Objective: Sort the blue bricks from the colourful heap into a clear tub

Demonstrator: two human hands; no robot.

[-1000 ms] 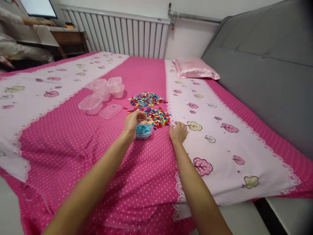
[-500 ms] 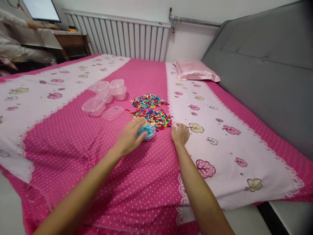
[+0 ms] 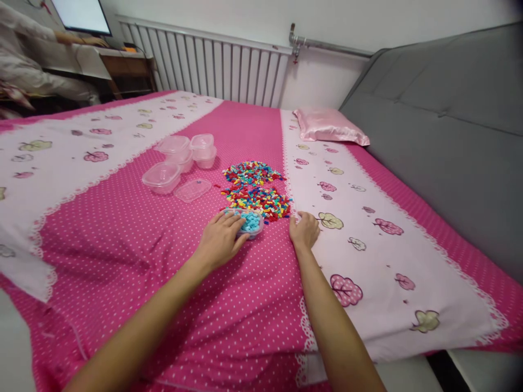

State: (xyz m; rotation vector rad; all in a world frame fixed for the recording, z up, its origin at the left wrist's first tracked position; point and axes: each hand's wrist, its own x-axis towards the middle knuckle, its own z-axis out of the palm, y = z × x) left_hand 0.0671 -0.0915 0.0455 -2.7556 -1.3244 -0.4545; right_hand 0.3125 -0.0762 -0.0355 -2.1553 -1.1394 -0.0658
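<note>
A small clear plastic container (image 3: 255, 233) filled with light blue pieces (image 3: 250, 220) stands on the pink dotted bedspread, at the near edge of the loose pieces. My left hand (image 3: 220, 238) grips its left side, fingers over the rim and thumb along the near side. Just beyond lie two piles of small colourful plastic pieces, a nearer pile (image 3: 261, 201) and a farther pile (image 3: 251, 172), mostly red, blue, yellow and white. To the right of the nearer pile, my right hand (image 3: 304, 231) rests on the sheet, loosely curled with the thumb apart. Nothing shows in it.
Several clear containers (image 3: 161, 175) are grouped left of the piles, beside a flat clear lid (image 3: 193, 190). A pink pillow (image 3: 330, 126) lies by the grey headboard (image 3: 441, 103). At far left a person (image 3: 24, 65) sits at a desk with a monitor (image 3: 81, 16).
My left hand has shifted from above the blue pieces onto the container's left side, uncovering more of them. My right hand stays by the pile. The whole view has shifted slightly.
</note>
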